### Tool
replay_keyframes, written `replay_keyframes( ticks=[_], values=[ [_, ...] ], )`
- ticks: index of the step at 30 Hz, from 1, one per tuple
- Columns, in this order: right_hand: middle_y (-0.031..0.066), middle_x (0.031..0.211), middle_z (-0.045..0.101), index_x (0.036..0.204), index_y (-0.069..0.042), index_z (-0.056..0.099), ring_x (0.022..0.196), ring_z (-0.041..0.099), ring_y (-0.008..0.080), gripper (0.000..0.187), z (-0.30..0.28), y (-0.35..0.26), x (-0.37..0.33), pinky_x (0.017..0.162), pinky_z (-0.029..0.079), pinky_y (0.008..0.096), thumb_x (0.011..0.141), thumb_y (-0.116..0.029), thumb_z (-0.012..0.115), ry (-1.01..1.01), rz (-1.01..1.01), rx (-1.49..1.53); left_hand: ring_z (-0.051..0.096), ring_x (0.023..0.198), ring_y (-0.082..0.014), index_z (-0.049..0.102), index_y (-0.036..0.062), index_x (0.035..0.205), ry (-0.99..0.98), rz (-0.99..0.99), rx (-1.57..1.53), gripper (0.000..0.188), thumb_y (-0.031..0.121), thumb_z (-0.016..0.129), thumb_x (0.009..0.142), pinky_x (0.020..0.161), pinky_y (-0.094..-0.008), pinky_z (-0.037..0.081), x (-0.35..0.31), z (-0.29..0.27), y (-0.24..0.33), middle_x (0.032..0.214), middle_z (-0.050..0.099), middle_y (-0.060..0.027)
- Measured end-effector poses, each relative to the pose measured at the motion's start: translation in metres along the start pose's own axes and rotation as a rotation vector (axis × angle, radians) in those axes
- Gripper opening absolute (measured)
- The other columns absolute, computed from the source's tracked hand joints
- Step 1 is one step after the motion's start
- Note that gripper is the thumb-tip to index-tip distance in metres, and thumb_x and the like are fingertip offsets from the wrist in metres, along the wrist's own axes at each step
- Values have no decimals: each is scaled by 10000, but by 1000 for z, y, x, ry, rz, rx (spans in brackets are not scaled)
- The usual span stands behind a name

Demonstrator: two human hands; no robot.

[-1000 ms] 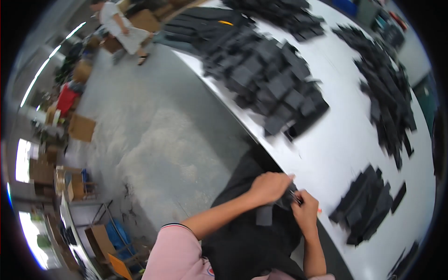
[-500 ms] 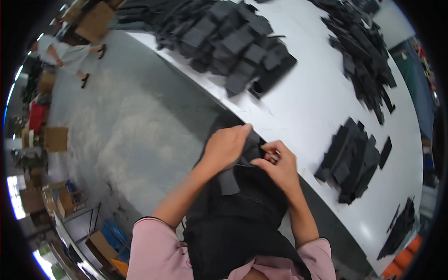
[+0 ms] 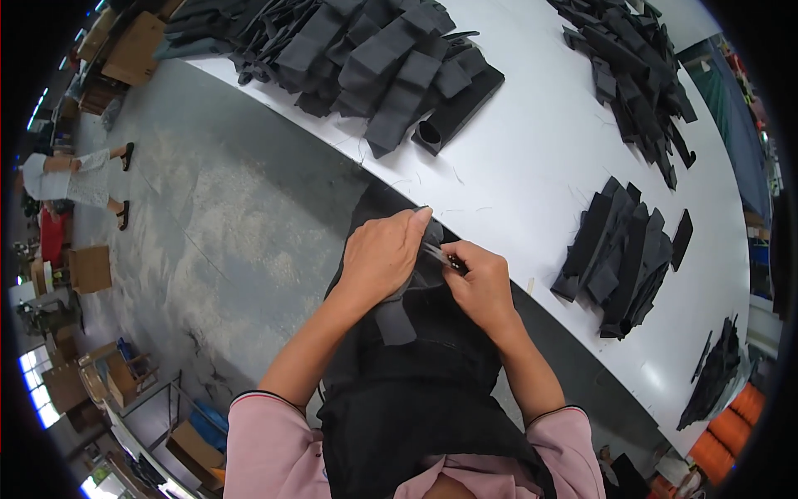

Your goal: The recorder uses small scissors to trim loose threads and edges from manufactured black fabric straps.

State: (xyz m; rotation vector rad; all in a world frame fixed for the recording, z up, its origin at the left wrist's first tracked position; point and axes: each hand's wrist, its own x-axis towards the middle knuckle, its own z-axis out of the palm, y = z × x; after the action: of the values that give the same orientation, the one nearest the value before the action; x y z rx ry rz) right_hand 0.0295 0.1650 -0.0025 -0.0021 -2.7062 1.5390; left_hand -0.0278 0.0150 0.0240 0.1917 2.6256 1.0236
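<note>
Dark grey fabric is the material in hand, seen in the head view, the only view supplied. The workpiece, a dark grey fabric piece (image 3: 396, 323) with a squared hanging end, is located in front of the black apron (image 3: 407, 407), just beside the near edge of the smooth white table (image 3: 519, 179).

Progress: one piece is between the hands, and work on it appears to be under way. Similar dark grey pieces lie on the table in a large overlapping pile (image 3: 366, 66), a long dark pile (image 3: 636, 87), a smaller stack of strips (image 3: 615, 258) and a black heap (image 3: 715, 370) near the far right end. Which of these are finished and which are waiting cannot be determined, so the remaining quantity is unknown.

Left hand (image 3: 382, 254): fingers folded down over the workpiece, thumb extended toward the table edge; the grip appears firm, although the undersides of the fingers are hidden.

Right hand (image 3: 482, 287): fingers curled around small dark-handled snips with slim metal blades (image 3: 433, 250). The blades point toward the left hand, close to the fabric. Actual blade contact is not discernible.
</note>
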Motion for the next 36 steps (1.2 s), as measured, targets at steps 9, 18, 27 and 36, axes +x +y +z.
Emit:
replay_keyframes(
  ticks=[9, 18, 27, 36],
  values=[
    [108, 738, 594, 817, -23, 575, 603, 579, 273, 137, -3, 1, 3, 548, 455, 319, 693, 21, 614, -11, 38, 54, 550, 737, -442, 567, -3, 744, -68, -38, -181, 487, 387, 373, 963, 636, -496, 422, 6, -1, -10, 728, 590, -230],
    [5, 738, 578, 812, 4, 578, 573, 466, 49, 66, -34, -15, -13, 564, 449, 231, 845, 27, 527, 175, 157, 414, 548, 711, -424, 532, -6, 751, 102, 13, 28, 497, 424, 392, 956, 625, -446, 423, 7, 2, -32, 718, 587, -219],
    [102, 849, 687, 1065, -56, 647, 662, 643, 142, 232, -23, -22, -21, 605, 485, 246, 835, -55, 613, -72, 153, 407, 593, 781, -200, 553, -3, 1001, -43, -36, -523, 254, 231, 567, 902, 729, -313, 458, -7, 3, -29, 825, 607, -118],
    [81, 590, 570, 870, 14, 635, 487, 563, 129, 83, 6, -12, 11, 497, 427, 242, 852, -47, 581, 31, 142, 345, 501, 936, -121, 426, 37, 1159, -258, -257, -954, 484, -4, 576, 700, 837, -255, 412, -20, 10, -27, 1018, 501, -35]
  ],
)
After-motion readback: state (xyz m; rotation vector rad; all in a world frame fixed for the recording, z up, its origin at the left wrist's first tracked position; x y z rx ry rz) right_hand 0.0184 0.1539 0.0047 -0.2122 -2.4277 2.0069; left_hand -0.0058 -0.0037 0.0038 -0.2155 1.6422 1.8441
